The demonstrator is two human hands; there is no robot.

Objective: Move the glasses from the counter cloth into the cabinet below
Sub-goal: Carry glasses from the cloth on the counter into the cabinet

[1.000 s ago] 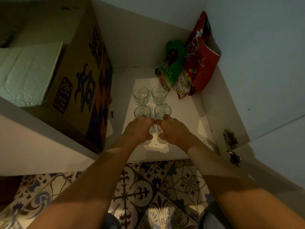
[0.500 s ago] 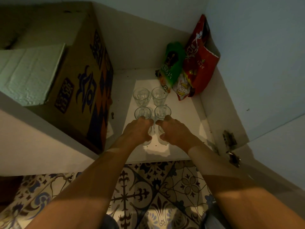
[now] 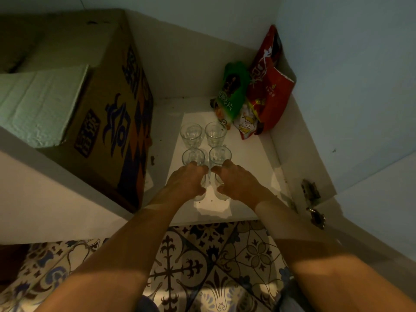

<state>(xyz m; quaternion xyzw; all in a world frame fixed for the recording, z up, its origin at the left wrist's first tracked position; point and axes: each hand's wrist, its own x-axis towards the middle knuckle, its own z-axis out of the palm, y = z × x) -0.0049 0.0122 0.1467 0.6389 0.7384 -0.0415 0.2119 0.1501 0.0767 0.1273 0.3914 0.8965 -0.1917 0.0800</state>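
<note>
Your left hand [image 3: 188, 182] and right hand [image 3: 236, 182] each grip an upright glass; the standing glasses [image 3: 203, 134] lie just beyond your fingertips.

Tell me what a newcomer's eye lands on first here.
First, the left hand and right hand, each gripping a glass on the cabinet floor, just behind four clear glasses standing in a square. Next, the red snack bag in the back right corner, and the big cardboard box at left.

Glasses [image 3: 192, 134]: clear, colourless. Cardboard box [image 3: 117, 104]: brown, blue and orange print. Snack bags [image 3: 267, 91]: red, green; floor tiles [image 3: 202, 266]: blue-and-brown floral pattern.
</note>
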